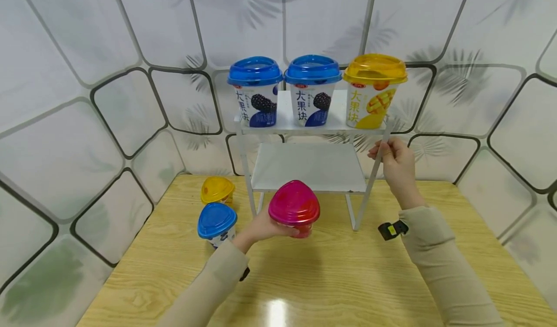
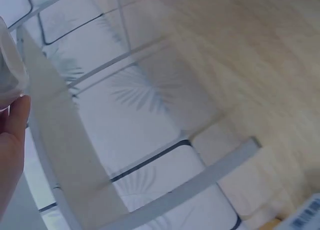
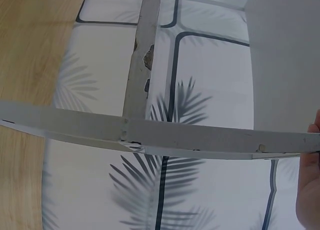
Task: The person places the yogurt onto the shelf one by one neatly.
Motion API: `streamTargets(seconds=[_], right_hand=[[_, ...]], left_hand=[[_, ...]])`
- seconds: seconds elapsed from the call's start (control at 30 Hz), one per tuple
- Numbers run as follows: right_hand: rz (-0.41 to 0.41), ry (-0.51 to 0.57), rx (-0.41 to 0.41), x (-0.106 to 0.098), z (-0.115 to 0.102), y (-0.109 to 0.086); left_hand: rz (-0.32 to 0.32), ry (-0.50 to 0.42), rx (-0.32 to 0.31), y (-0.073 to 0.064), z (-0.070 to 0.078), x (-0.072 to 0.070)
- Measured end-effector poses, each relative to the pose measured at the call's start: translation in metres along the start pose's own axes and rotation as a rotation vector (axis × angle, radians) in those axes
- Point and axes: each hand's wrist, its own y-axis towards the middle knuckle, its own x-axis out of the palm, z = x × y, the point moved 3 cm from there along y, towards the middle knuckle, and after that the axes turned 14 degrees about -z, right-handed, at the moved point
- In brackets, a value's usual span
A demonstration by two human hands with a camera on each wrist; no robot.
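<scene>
My left hand (image 1: 266,226) grips a yogurt cup with a pink lid (image 1: 294,203) in front of the lower shelf (image 1: 310,165) of a white two-tier rack. In the left wrist view, the fingers (image 2: 18,117) press against the cup's pale base (image 2: 11,69). My right hand (image 1: 398,165) holds the rack's right upright (image 1: 375,172) just below the top shelf, thumb in front and fingers behind. At the right edge of the right wrist view, part of that hand (image 3: 309,190) shows at the rack's metal bar (image 3: 210,140).
On the top shelf (image 1: 339,111) stand two blue-lidded blackberry cups (image 1: 255,92) (image 1: 312,91) and a yellow-lidded mango cup (image 1: 375,91). Left of the rack, a yellow-lidded cup (image 1: 217,190) and a blue-lidded cup (image 1: 217,223) stand on the wooden table (image 1: 330,278). Patterned cloth walls (image 1: 174,22) surround it.
</scene>
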Motion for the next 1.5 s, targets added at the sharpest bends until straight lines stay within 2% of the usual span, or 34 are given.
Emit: streamTargets(seconds=[0.17, 0.3, 0.43, 0.57, 0.67, 0.77, 0.87, 1.1, 1.23, 1.37, 1.5], right_hand=[[0.008, 0.009, 0.000, -0.001, -0.001, -0.001], [0.006, 0.007, 0.014, -0.002, -0.001, -0.001], [0.008, 0.016, 0.020, -0.001, -0.001, 0.000], [0.005, 0.031, 0.016, 0.001, 0.000, -0.001], [0.004, 0.033, 0.009, 0.001, 0.000, -0.001], [0.001, 0.032, 0.001, 0.001, 0.000, -0.001], [-0.004, 0.028, -0.002, 0.000, 0.000, -0.001], [-0.011, 0.037, 0.001, 0.001, -0.002, -0.001], [-0.008, 0.046, -0.009, 0.001, -0.001, 0.000], [-0.016, 0.037, -0.019, -0.001, 0.000, 0.001], [-0.059, 0.051, -0.019, -0.004, -0.001, 0.001]], left_hand=[[0.106, 0.045, -0.010, 0.015, 0.014, -0.006], [0.232, 0.135, -0.075, 0.026, 0.021, -0.013], [0.348, 0.122, -0.111, 0.036, 0.021, -0.020], [0.439, 0.063, -0.070, 0.044, 0.016, -0.027], [0.485, 0.061, -0.037, 0.049, 0.012, -0.031], [0.498, 0.126, -0.048, 0.055, 0.009, -0.035], [0.489, 0.185, -0.098, 0.058, 0.007, -0.038], [0.447, 0.110, -0.182, 0.060, -0.001, -0.045], [0.434, 0.115, -0.230, 0.061, -0.003, -0.049], [0.436, 0.109, -0.274, 0.063, -0.018, -0.055], [0.452, 0.118, -0.329, 0.066, -0.035, -0.059]])
